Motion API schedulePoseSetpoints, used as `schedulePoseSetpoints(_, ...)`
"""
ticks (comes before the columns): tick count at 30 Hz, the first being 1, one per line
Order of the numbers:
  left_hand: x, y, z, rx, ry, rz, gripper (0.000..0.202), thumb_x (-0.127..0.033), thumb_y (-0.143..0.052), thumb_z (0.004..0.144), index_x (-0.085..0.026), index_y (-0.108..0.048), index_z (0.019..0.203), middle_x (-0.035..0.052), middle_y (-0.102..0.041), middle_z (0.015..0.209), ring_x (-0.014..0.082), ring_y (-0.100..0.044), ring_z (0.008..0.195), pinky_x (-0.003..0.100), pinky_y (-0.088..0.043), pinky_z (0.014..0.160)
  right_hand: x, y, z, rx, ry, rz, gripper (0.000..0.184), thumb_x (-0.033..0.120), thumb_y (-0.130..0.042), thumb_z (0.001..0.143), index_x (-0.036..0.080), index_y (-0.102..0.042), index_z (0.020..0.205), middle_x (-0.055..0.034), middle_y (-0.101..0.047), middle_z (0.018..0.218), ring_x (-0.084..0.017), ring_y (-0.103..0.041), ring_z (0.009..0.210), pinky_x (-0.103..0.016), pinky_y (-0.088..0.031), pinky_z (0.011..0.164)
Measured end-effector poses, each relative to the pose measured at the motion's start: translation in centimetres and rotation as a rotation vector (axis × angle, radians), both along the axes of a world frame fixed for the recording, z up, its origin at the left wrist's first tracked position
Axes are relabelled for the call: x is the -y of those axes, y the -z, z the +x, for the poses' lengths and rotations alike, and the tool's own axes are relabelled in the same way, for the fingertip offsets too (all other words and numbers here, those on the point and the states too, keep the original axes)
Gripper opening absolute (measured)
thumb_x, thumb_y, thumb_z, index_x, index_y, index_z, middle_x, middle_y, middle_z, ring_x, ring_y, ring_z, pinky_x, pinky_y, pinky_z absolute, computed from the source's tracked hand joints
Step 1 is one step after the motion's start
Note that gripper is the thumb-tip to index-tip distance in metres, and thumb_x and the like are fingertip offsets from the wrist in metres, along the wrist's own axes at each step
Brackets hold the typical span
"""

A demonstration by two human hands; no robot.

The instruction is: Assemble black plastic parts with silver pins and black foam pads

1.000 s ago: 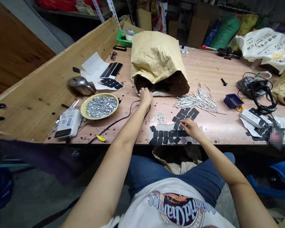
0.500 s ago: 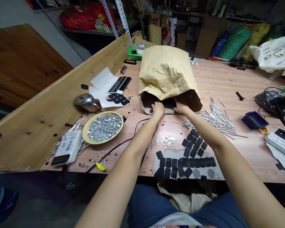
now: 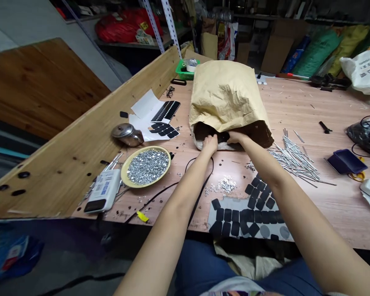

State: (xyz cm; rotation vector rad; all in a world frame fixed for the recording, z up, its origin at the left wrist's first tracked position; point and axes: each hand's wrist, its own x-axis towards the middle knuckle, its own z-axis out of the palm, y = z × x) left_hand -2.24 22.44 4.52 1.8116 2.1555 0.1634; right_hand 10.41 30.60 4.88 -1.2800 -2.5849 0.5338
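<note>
A large brown paper bag [image 3: 226,96] lies on its side on the wooden table, its dark mouth facing me. My left hand [image 3: 210,144] rests at the lower lip of the bag's mouth with its fingers curled over the edge. Just to its right, my right hand [image 3: 236,137] reaches into the mouth, fingers tucked inside and hidden. What they hold, if anything, I cannot make out. Nearer me lie black pads [image 3: 253,209] on a grey sheet and a small heap of tiny washers [image 3: 223,185].
A yellow plate [image 3: 127,166] of silver bits, a metal bell-shaped object [image 3: 128,134] and a white device [image 3: 104,190] lie left. A black cable [image 3: 172,185] crosses the table. Metal rods [image 3: 296,158] and a blue tray [image 3: 346,161] lie right. A raised wooden board [image 3: 89,135] borders the left.
My right hand left the black pads and went to the bag's mouth beside my left hand. The view has shifted so the table sits further right.
</note>
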Motion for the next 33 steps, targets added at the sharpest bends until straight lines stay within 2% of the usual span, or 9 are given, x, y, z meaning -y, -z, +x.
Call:
schedulePoseSetpoints(4, 2.9, 0.4, 0.6, 0.019, 0.075, -0.011, 0.032, -0.016, -0.044, 0.083, -0.012, -0.058, 0.112, 0.0194, -0.063, 0.109, 0.0277, -0.059, 0.105, 0.036, -0.044, 0.090, 5.8, -1.1, 2.4, 0.333, -0.067, 0.055, 0.044, 0.015, -0.072, 0.063, 0.015, -0.062, 0.106, -0.0135, -0.062, 0.110, -0.029, -0.056, 0.098, -0.036, -0.049, 0.078)
schedulePoseSetpoints(7, 5.3, 0.7, 1.5, 0.025, 0.137, -0.022, 0.028, -0.018, -0.052, 0.080, -0.016, -0.060, 0.107, 0.0162, -0.065, 0.104, 0.0266, -0.060, 0.104, 0.034, -0.045, 0.089, 10.9, -1.4, 4.5, 0.382, -0.054, 0.135, 0.043, 0.016, -0.066, 0.069, 0.017, -0.059, 0.111, -0.0150, -0.059, 0.116, -0.031, -0.050, 0.106, -0.040, -0.048, 0.079)
schedulePoseSetpoints(13, 9.0, -0.6, 2.6, 0.009, 0.160, -0.035, 0.029, -0.014, -0.053, 0.079, -0.017, -0.058, 0.107, 0.0166, -0.062, 0.106, 0.0290, -0.060, 0.103, 0.038, -0.045, 0.088, 16.4, -2.3, 8.2, 0.204, 0.008, 0.187, 0.058, 0.033, -0.064, 0.078, 0.022, -0.045, 0.132, -0.0116, -0.037, 0.145, -0.034, -0.042, 0.121, -0.052, -0.038, 0.096)
schedulePoseSetpoints(17, 10.3, -2.4, 2.8, 0.113, 0.011, 0.202, 0.035, -0.008, -0.038, 0.084, -0.017, -0.054, 0.113, 0.0165, -0.061, 0.107, 0.0299, -0.059, 0.104, 0.040, -0.044, 0.089, 18.0, -2.7, 11.6, 0.018, 0.173, 0.146, 0.041, 0.034, -0.051, 0.088, 0.019, -0.052, 0.125, -0.0123, -0.053, 0.129, -0.028, -0.048, 0.118, -0.044, -0.040, 0.098)
schedulePoseSetpoints(21, 10.8, -3.3, 3.6, 0.451, -0.133, 0.487, 0.037, -0.008, -0.041, 0.083, -0.018, -0.052, 0.117, 0.0138, -0.060, 0.112, 0.0289, -0.058, 0.109, 0.040, -0.043, 0.095, 20.7, -1.7, 14.3, -0.010, 0.275, 0.042, 0.029, 0.027, -0.049, 0.089, 0.018, -0.060, 0.114, -0.0114, -0.063, 0.110, -0.024, -0.059, 0.100, -0.038, -0.048, 0.087)
schedulePoseSetpoints(24, 11.6, -2.9, 4.6, 0.831, -0.263, 0.554, 0.032, -0.012, -0.046, 0.084, -0.019, -0.051, 0.115, 0.0096, -0.062, 0.106, 0.0224, -0.064, 0.096, 0.037, -0.047, 0.091, 23.0, -0.6, 14.6, 0.056, 0.271, 0.081, 0.026, 0.026, -0.050, 0.088, 0.018, -0.062, 0.110, -0.0114, -0.063, 0.106, -0.025, -0.057, 0.102, -0.036, -0.048, 0.085)
schedulePoseSetpoints(29, 14.9, -0.8, 7.5, 1.572, -0.333, 0.221, 0.017, -0.015, -0.059, 0.080, -0.017, -0.055, 0.097, 0.0013, -0.063, 0.076, 0.0137, -0.066, 0.067, 0.034, -0.055, 0.076, 23.9, 0.1, 13.3, 0.234, 0.333, 0.120, 0.027, 0.021, -0.050, 0.087, 0.013, -0.060, 0.111, -0.0151, -0.061, 0.108, -0.027, -0.053, 0.106, -0.035, -0.046, 0.086)
schedulePoseSetpoints(31, 16.4, 0.2, 8.7, 1.730, -0.342, 0.075, 0.017, -0.013, -0.066, 0.075, -0.015, -0.056, 0.089, 0.0023, -0.065, 0.074, 0.0149, -0.067, 0.068, 0.034, -0.056, 0.077, 23.5, 0.0, 12.8, 0.243, 0.391, 0.072, 0.024, 0.018, -0.048, 0.088, 0.011, -0.061, 0.107, -0.0159, -0.060, 0.107, -0.025, -0.055, 0.102, -0.034, -0.045, 0.084)
schedulePoseSetpoints(33, 17.6, 1.2, 9.7, 1.833, -0.368, 0.073, 0.024, -0.012, -0.070, 0.070, -0.016, -0.057, 0.089, 0.0013, -0.066, 0.073, 0.0162, -0.068, 0.070, 0.035, -0.056, 0.078, 23.5, 0.0, 12.4, 0.152, 0.446, 0.019, 0.022, 0.020, -0.046, 0.089, 0.011, -0.061, 0.102, -0.0146, -0.061, 0.104, -0.023, -0.057, 0.096, -0.033, -0.046, 0.083)
